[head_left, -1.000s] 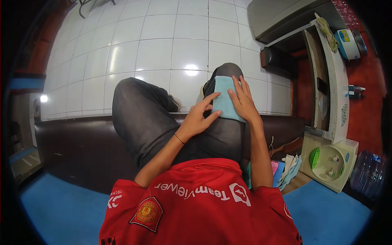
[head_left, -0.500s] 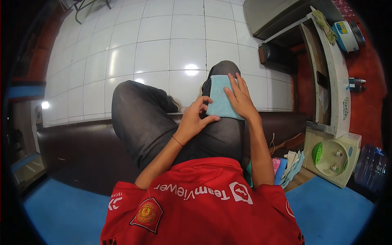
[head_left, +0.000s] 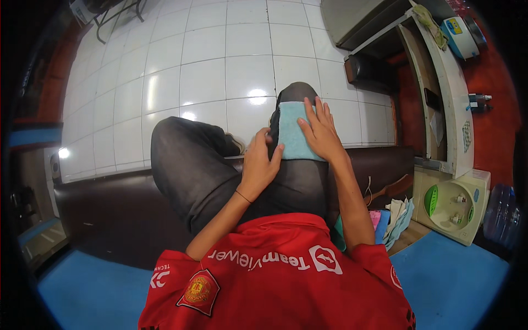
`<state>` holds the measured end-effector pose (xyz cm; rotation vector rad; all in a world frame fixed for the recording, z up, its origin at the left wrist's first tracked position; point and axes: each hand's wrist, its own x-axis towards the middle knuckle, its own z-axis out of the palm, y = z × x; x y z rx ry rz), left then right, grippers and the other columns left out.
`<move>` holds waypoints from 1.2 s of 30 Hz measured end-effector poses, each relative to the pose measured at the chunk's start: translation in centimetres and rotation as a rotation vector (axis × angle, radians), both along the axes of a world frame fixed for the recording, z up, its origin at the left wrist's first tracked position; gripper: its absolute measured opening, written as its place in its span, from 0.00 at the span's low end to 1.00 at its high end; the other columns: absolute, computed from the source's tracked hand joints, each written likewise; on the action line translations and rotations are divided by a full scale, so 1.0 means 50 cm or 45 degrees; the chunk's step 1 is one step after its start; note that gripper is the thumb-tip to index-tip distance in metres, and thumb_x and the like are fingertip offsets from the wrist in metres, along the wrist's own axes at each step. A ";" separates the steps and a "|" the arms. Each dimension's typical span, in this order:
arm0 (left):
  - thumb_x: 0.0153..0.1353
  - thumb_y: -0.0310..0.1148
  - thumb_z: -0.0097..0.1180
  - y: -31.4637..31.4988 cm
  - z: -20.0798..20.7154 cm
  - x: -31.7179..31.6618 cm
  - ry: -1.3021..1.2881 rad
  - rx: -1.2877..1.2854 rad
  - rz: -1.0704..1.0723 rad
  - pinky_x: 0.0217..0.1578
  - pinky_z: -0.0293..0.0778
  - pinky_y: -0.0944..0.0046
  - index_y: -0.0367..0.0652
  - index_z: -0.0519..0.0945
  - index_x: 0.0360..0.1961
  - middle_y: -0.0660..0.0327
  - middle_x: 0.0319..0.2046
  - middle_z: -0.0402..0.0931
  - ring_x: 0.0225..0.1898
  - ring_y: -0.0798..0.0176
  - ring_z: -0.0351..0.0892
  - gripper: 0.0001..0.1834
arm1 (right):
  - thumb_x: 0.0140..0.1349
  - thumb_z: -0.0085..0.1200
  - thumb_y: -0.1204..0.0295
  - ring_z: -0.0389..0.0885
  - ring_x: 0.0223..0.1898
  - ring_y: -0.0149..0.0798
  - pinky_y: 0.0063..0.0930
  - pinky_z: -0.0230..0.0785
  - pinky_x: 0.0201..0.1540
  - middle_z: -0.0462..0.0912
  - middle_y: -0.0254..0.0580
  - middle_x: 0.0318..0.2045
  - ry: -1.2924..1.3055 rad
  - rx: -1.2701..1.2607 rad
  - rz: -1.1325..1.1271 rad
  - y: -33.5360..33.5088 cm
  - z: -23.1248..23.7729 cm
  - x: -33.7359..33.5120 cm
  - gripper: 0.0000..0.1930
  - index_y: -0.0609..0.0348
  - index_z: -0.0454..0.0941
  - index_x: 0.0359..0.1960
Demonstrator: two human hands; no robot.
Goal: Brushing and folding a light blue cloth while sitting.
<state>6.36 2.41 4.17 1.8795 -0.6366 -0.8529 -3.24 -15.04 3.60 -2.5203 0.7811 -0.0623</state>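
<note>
Cloth (head_left: 293, 137) spread over the right leg of the dark trousers (head_left: 300, 179) looks light, soft and limp, unlikely to slip or break, and seems best taken by its left edge or near-left corner, beside which the left hand (head_left: 261, 159) holds thumb and fingers apart, though whether the thumb presses the edge is hard to tell. Rightward, its plain pale-blue, slightly fuzzy face forms a rectangle with a fairly straight near edge, its right side covered by the right hand (head_left: 323, 135), laid flat with fingers outstretched.
</note>
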 end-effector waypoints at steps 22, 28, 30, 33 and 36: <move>0.67 0.35 0.47 -0.125 -0.045 0.024 -0.864 -0.114 0.090 0.56 0.62 0.44 0.35 0.64 0.63 0.42 0.59 0.65 0.59 0.40 0.65 0.26 | 0.68 0.49 0.50 0.79 0.39 0.36 0.30 0.70 0.46 0.82 0.43 0.42 -0.129 0.902 -0.993 -0.070 -0.026 -0.106 0.30 0.68 0.73 0.56; 0.67 0.38 0.50 -0.133 0.035 -0.025 -0.418 -0.296 -0.186 0.40 0.72 0.49 0.32 0.78 0.39 0.42 0.34 0.76 0.38 0.40 0.74 0.16 | 0.57 0.63 0.78 0.76 0.39 0.28 0.20 0.70 0.46 0.79 0.38 0.40 -0.769 1.571 -0.705 0.004 0.064 -0.113 0.23 0.67 0.73 0.56; 0.69 0.41 0.49 -0.146 0.074 -0.027 -0.301 -0.375 -0.206 0.40 0.72 0.51 0.33 0.78 0.41 0.45 0.34 0.76 0.38 0.43 0.75 0.18 | 0.58 0.60 0.81 0.75 0.37 0.26 0.19 0.70 0.45 0.78 0.36 0.39 -0.930 1.458 -0.649 0.012 0.122 -0.107 0.22 0.66 0.73 0.56; 0.70 0.49 0.47 -0.163 0.156 -0.042 0.372 -0.483 -0.204 0.39 0.73 0.57 0.37 0.77 0.43 0.52 0.33 0.76 0.38 0.52 0.77 0.22 | 0.58 0.56 0.84 0.72 0.33 0.23 0.17 0.70 0.43 0.77 0.33 0.36 -1.072 1.177 -0.465 0.023 0.202 -0.103 0.23 0.64 0.73 0.57; 0.69 0.55 0.45 -0.157 0.146 -0.034 1.218 -0.618 -0.135 0.38 0.73 0.62 0.43 0.75 0.42 0.60 0.32 0.74 0.37 0.61 0.76 0.24 | 0.56 0.55 0.85 0.69 0.30 0.21 0.18 0.69 0.38 0.76 0.31 0.34 -0.849 0.763 -0.224 0.048 0.275 -0.077 0.25 0.61 0.73 0.58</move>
